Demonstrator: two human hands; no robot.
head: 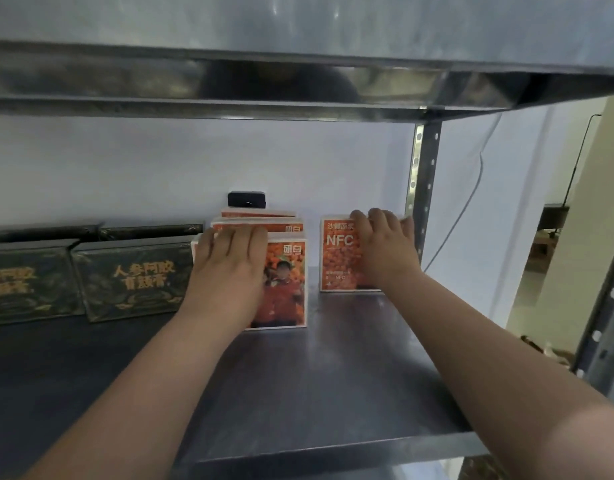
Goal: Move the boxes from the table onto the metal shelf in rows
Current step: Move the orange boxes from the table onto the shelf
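On the smooth grey metal shelf (333, 375), your left hand (229, 261) curls over the top edge of the glossy front orange carton (288, 289) at 12 o'clock, while your right hand (385, 247) clasps the upright, flat-faced NFC carton (336, 258) standing apart at 1 o'clock.

A black device (246, 199) sits against the white wall (160, 161), a grey cable (473, 199) rightward.

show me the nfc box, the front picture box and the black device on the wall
nfc box (336, 261): head view, front face below the letters.
front picture box (286, 289): head view, printed front face.
black device (246, 199): head view, middle of its front.
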